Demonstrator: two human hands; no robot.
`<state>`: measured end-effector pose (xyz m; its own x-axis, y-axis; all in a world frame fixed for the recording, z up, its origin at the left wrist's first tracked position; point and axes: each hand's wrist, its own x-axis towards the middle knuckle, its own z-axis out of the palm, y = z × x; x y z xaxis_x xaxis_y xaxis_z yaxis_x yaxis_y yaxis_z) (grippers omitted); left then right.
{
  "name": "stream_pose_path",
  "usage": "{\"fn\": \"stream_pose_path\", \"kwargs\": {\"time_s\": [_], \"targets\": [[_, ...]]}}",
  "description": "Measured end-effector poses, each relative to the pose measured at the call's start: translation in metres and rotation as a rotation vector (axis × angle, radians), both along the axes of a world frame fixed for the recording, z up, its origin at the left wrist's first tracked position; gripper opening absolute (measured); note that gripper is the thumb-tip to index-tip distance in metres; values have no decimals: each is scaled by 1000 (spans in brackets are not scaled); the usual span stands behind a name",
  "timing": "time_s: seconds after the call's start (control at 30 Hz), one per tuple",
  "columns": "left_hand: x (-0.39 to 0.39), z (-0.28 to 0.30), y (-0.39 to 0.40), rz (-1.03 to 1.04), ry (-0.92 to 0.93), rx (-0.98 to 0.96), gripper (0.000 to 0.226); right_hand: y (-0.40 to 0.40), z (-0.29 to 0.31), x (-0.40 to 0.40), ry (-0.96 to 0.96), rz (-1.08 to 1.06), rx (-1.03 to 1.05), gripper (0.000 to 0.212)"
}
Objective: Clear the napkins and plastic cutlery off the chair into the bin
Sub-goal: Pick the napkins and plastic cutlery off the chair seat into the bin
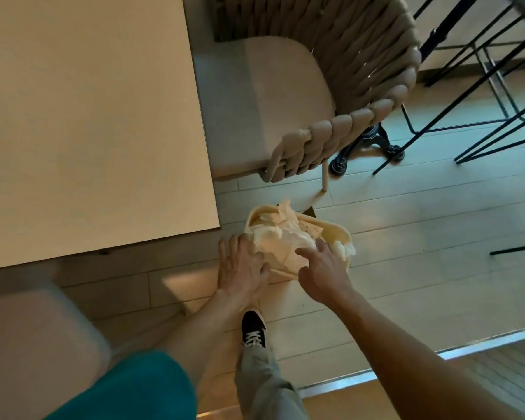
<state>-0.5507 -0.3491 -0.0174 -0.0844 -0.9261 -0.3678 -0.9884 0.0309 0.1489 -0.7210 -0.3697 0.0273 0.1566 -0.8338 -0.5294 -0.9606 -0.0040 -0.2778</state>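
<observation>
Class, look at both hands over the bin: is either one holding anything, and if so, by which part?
Neither grips anything. The left hand and right hand press flat on top of the napkins piled in the bin.

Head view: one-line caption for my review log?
Both hands, left hand and right hand, press crumpled napkins into the floor bin; chair seat bare.

Setting: dining or café-style seating area, indoors.

Evidence: pale square surface (82, 116) with a rope-woven armchair (300, 95) drawn up to it, cushioned seat bare. A second padded seat (28, 344) at lower left. Black wire-frame stool legs (482, 95) and an ornate cast-iron pedestal foot (367, 147) on the right suggest more tables nearby. Light plank-pattern floor (422, 237), metal threshold strip (406, 359) across it. Small cream bin (340, 234) heaped with crumpled napkins (279, 237) stands on the floor. Home or eatery: cannot tell.
</observation>
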Motion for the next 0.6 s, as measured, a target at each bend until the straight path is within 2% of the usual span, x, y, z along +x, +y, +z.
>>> {"fn": "stream_pose_path", "kwargs": {"time_s": [0.1,0.23,0.4,0.6], "targets": [[18,5,12,56,71,-119,40,-1,9,1,-28,-87,-72,31],[47,20,30,117,118,-64,48,10,26,12,4,-110,-131,31],[94,42,62,172,171,-69,44,35,48,58,-5,-19,-161,33],[155,64,102,266,204,-54,47,68,65,140,-131,167,-76,51]]}}
